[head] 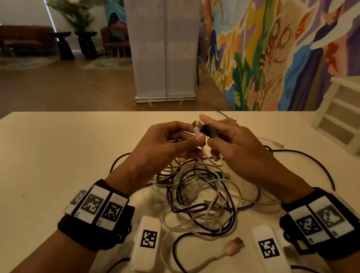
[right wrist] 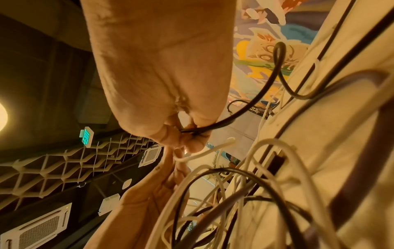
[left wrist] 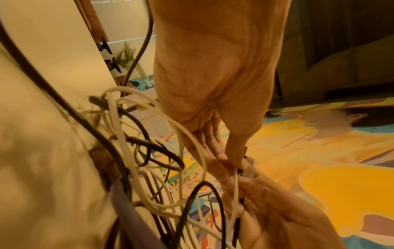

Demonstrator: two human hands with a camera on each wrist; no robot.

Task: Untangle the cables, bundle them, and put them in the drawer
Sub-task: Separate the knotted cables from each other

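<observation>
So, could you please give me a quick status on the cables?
Left hand pinches white cable plug; right hand grips black plug. Cable tangle on table, unsorted. Drawer unit untouched.

The smooth, matt cream table top (head: 39,160) fills the lower half of the head view. On it lies a tangle of rubbery, plastic-sheathed cables (head: 202,193), white, black and purple, their skins smooth with a faint sheen (clearer in the wrist views). At bottom centre a pale pink moulded plastic plug (head: 232,245) ends in a dull metal shell. Two glossy white plastic tags (head: 147,245) carry printed black-and-white markers. Black fabric wristbands (head: 99,226) look soft and matt. At the right edge stands a white plastic drawer unit (head: 357,120) with translucent, frosted fronts. The floor at upper left looks like wood.
</observation>
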